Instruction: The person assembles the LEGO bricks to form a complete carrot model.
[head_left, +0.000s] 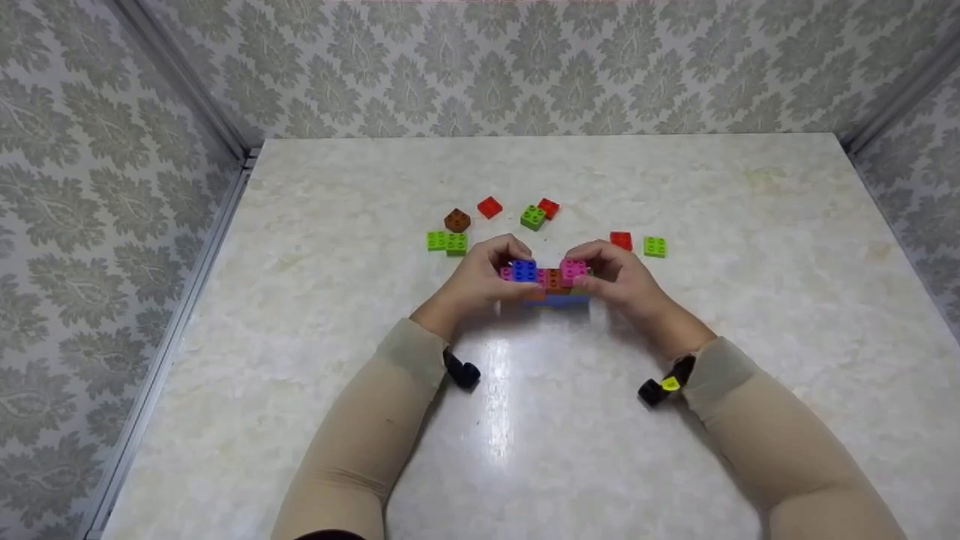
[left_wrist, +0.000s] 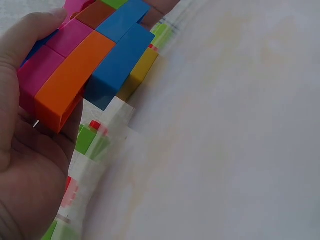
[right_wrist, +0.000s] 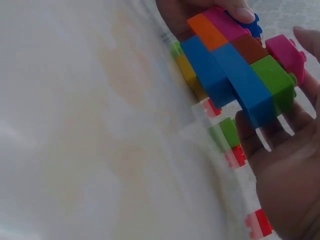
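Observation:
Between the two hands stands a built block of toy bricks, with orange [left_wrist: 75,77], blue [right_wrist: 242,82], yellow [right_wrist: 190,77], brown [head_left: 553,280] and green [right_wrist: 272,82] pieces. My left hand [head_left: 480,271] grips its left end, thumb in front and fingers behind. A dark blue brick [head_left: 523,271] sits on top there, by that thumb. At the other end my right hand [head_left: 628,279] pinches a pink brick [head_left: 573,271] at the top, thumb in front. Some right fingers reach behind the block in the right wrist view. Whether the pink brick is fully seated I cannot tell.
Loose bricks lie beyond the hands: green ones [head_left: 456,244] and a brown one [head_left: 457,220] at left, a red one [head_left: 489,207], a green one [head_left: 533,217] beside another red, then red [head_left: 620,240] and green [head_left: 655,247] at right. Patterned walls border the pale table [head_left: 337,210].

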